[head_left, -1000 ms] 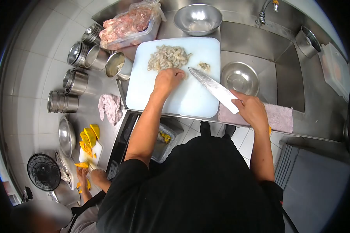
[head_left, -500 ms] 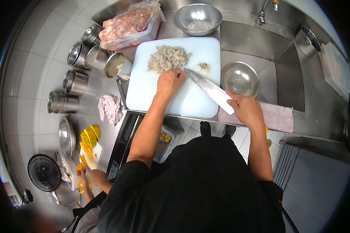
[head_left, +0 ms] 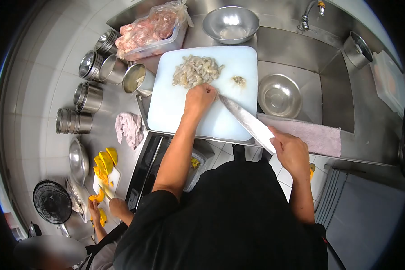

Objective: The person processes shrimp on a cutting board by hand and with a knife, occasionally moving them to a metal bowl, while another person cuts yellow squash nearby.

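Note:
A pile of peeled shrimp (head_left: 196,71) lies on the white cutting board (head_left: 166,108). Just below it, my left hand (head_left: 200,100) is closed in a pinch at the board; whatever is between the fingertips is hidden. My right hand (head_left: 290,150) grips the handle of a large kitchen knife (head_left: 247,120). Its blade slants up and left over the board, the tip close to my left fingertips. To the right of the pile sits a small heap of dark scraps (head_left: 238,81).
Behind the board are a tub of bagged raw meat (head_left: 150,33) and a steel bowl (head_left: 231,24). Another bowl (head_left: 280,96) stands in the sink (head_left: 310,78). A folded cloth (head_left: 319,137) lies on the front edge. At lower left, a co-worker's hands (head_left: 118,209) cut yellow-orange pieces.
My right hand and the knife have shifted slightly down and right, and the tip now points lower. My left hand keeps its pinch below the pile. The co-worker's hands have moved a little.

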A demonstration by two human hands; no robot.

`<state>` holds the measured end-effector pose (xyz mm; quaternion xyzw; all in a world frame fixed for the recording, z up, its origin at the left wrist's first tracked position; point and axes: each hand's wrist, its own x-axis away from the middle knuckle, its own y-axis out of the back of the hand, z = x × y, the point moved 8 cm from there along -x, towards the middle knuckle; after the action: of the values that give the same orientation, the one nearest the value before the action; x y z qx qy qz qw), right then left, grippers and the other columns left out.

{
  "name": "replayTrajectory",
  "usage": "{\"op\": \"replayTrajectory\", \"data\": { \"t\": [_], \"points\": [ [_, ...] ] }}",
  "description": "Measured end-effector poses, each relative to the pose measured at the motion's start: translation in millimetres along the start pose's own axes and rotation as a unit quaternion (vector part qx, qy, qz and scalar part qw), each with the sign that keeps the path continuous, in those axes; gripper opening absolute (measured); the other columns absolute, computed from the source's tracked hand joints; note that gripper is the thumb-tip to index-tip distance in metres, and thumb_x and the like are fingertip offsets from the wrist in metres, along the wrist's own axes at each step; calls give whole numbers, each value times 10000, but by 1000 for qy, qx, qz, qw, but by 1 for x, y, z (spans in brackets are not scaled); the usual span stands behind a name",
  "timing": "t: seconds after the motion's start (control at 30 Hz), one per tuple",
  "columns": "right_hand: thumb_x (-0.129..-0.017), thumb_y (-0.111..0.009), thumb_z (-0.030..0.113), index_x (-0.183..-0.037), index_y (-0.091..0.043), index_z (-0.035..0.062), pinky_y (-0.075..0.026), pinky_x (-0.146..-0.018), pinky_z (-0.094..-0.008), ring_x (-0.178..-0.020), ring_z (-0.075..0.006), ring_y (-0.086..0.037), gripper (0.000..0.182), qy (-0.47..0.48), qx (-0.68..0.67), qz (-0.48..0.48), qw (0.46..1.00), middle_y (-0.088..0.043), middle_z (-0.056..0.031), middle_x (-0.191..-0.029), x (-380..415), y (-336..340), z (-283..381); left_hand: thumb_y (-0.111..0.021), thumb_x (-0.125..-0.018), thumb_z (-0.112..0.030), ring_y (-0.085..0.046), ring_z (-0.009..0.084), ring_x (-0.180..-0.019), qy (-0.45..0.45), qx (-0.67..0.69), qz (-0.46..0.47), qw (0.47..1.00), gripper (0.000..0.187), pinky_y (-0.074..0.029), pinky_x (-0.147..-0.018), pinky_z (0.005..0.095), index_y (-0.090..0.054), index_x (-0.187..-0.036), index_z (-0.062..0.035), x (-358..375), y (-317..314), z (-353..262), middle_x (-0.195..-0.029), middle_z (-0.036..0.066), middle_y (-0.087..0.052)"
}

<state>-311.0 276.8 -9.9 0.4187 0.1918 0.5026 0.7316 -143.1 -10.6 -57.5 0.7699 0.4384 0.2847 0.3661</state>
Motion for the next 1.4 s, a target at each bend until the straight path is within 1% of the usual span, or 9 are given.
{"op": "replayTrajectory", "data": {
  "t": [0.17,0.27,0.47,0.57,0.7,0.8,0.9,1.3,1.4],
  "points": [
    [-971,-631,261,-1306,-715,186,-536,-820,-489,-939,-389,-695,353,-12,-6,-10,1000,-742,-185,-1021,-18,4,1,-712,-847,-252,-723,212,-742,-22,21,-2,1000,239,-557,-745,335,-766,-896,-24,3,4,-4,-780,106,-756],
    [-972,-625,256,-1313,-711,179,-536,-835,-486,-942,-392,-695,360,15,-9,-40,999,-741,-192,-1038,-24,-1,-1,-721,-839,-241,-721,217,-739,-32,22,-9,999,228,-557,-740,343,-761,-890,-22,2,4,-4,-784,110,-755],
    [-975,-618,267,-1325,-706,176,-529,-853,-488,-939,-399,-690,372,5,-29,-21,999,-742,-189,-1029,-21,-4,0,-713,-836,-224,-714,225,-723,-49,14,-12,999,214,-553,-723,354,-756,-882,-19,1,4,-5,-771,115,-747],
    [-973,-621,270,-1326,-706,180,-524,-850,-487,-940,-401,-688,374,-41,-31,30,998,-739,-193,-1009,-17,-4,-1,-708,-833,-220,-711,225,-711,-50,9,-10,999,212,-551,-716,352,-753,-875,-17,1,3,-5,-756,114,-741],
    [-974,-623,262,-1325,-707,188,-522,-837,-488,-940,-405,-686,369,-37,-43,9,998,-736,-198,-1001,-14,-5,-2,-711,-832,-221,-708,215,-697,-45,0,-9,999,212,-549,-704,345,-750,-874,-17,-2,1,-3,-743,106,-737],
    [-973,-629,253,-1326,-707,192,-523,-829,-490,-938,-408,-685,366,-31,-44,-9,998,-736,-200,-1010,-18,-5,0,-683,-829,-219,-733,340,-850,-9,24,18,1000,191,-562,-827,419,-758,-878,-50,-1,1,-3,-850,171,-754],
    [-973,-634,247,-1328,-705,195,-526,-827,-490,-939,-410,-685,366,-12,-26,-21,999,-737,-201,-1019,-20,-4,3,-712,-832,-221,-707,199,-694,-33,2,6,999,210,-549,-699,340,-750,-888,-22,-3,1,-3,-734,98,-734],
    [-977,-627,259,-1327,-706,198,-534,-841,-477,-957,-390,-693,365,-3,-11,-28,1000,-743,-181,-1052,-19,-2,2,-721,-841,-217,-706,208,-683,-36,1,4,999,196,-552,-705,344,-753,-878,-27,-2,1,-5,-721,97,-731],
    [-981,-619,266,-1326,-707,198,-539,-849,-473,-967,-382,-696,362,1,-2,-29,1000,-746,-167,-1072,-19,0,5,-716,-852,-208,-719,242,-714,-41,-9,4,999,204,-559,-729,361,-747,-921,-18,-3,-1,-4,-763,118,-745]
  ]
}}
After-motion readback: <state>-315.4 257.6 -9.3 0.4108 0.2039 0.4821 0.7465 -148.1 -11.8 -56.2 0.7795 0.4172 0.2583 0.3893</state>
